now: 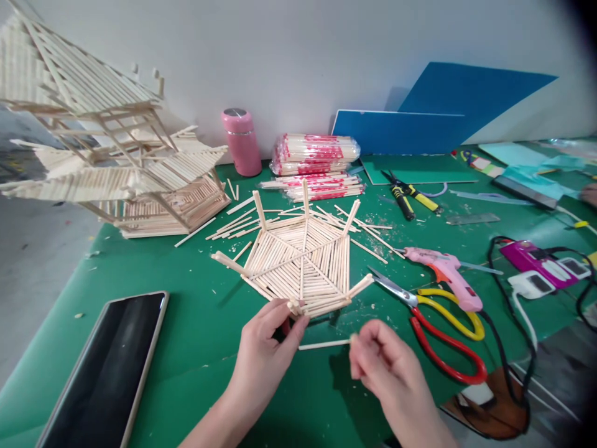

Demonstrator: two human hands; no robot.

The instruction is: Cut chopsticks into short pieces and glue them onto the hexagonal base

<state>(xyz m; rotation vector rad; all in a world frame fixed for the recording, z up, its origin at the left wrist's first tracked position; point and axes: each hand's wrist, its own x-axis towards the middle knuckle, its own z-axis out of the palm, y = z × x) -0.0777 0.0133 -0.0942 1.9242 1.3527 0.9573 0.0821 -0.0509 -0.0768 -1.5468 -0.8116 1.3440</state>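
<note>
A hexagonal frame of thin wooden sticks (321, 264) lies on the green table, with short posts standing at its corners. My left hand (268, 339) pinches the near corner post between thumb and fingers. Just right of it, my right hand (385, 361) is closed on one end of a thin wooden stick (324, 344), whose other end points toward my left hand, below the frame's near edge. Loose cut sticks (237, 225) are scattered behind the frame. Scissors (415, 302) with red and yellow handles lie open beside it, next to a pink glue gun (443, 270).
A tiered stick pavilion (153, 180) stands at the left, behind a phone (107, 367). Along the back are a pink flask (241, 143), wrapped chopsticks (317, 152), pliers (405, 193) and blue boards (396, 134). A purple power strip (536, 261) with cables sits right. Another person's hand (590, 194) shows at the edge.
</note>
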